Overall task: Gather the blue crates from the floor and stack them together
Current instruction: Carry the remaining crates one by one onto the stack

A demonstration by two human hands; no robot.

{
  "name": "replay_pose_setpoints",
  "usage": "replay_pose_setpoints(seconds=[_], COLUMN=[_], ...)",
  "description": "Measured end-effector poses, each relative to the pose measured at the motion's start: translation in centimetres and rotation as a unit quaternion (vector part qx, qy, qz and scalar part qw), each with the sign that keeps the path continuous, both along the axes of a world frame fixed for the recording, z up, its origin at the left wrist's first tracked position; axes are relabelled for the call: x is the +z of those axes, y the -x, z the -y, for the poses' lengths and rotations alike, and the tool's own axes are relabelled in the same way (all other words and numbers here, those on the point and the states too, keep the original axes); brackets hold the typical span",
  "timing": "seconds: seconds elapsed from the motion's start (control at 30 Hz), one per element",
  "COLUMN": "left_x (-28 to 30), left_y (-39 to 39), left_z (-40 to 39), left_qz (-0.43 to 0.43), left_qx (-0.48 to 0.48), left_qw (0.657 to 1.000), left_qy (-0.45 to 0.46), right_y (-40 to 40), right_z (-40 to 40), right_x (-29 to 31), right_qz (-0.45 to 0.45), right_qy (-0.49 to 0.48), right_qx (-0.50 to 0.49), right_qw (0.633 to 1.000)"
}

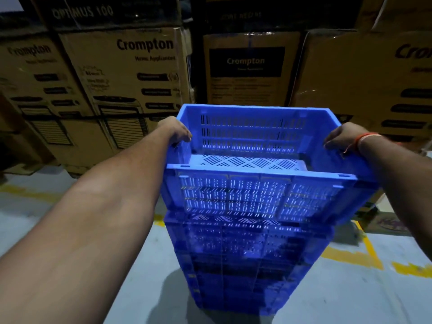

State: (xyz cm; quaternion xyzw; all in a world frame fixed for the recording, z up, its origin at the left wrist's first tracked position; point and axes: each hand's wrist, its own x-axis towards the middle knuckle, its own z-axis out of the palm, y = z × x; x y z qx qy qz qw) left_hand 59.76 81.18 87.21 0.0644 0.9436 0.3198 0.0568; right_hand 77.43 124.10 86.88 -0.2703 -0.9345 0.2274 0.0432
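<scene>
A blue slatted crate is at the top of a stack of blue crates standing on the floor in front of me. My left hand grips the top crate's left rim, fingers curled over the edge. My right hand, with an orange thread at the wrist, grips the right rim the same way. The top crate is tilted slightly and sits askew over the crate below; whether it rests on it or hangs just above I cannot tell. Its inside is empty.
Large cardboard appliance boxes are stacked like a wall right behind the crates, left to right. The grey floor carries yellow painted lines. A small box lies on the floor to the right of the stack.
</scene>
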Motion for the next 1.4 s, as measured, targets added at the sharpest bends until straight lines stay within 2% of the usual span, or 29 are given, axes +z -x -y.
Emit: replay_pose_setpoints(seconds=[0.3,0.47,0.67,0.93,1.1,1.4], left_x=[-3.9,-3.8,-4.3,-5.0,-5.3,-5.3], left_y=[2.7,2.3,1.8,1.1,1.3,3.5], left_z=[0.5,0.6,2.0,2.9,2.7,2.1], left_qz=[0.001,0.009,0.041,0.005,-0.002,-0.001], left_qx=[0.036,-0.009,-0.017,0.014,0.017,-0.003], left_qw=[0.996,0.994,0.994,0.995,0.995,0.992], left_qy=[0.088,0.106,0.099,0.096,0.097,0.127], right_y=[3.3,3.2,1.8,0.2,-0.6,-0.3], right_z=[0.0,0.0,1.1,2.6,3.5,3.7], right_x=[-1.4,-1.7,-2.0,-2.5,-2.0,-2.1], right_qz=[0.037,0.054,0.094,0.083,0.071,0.059], right_qy=[0.010,0.018,0.035,-0.002,0.027,0.023], right_qx=[0.032,0.026,0.036,-0.013,-0.023,-0.032], right_qw=[0.999,0.998,0.994,0.996,0.997,0.997])
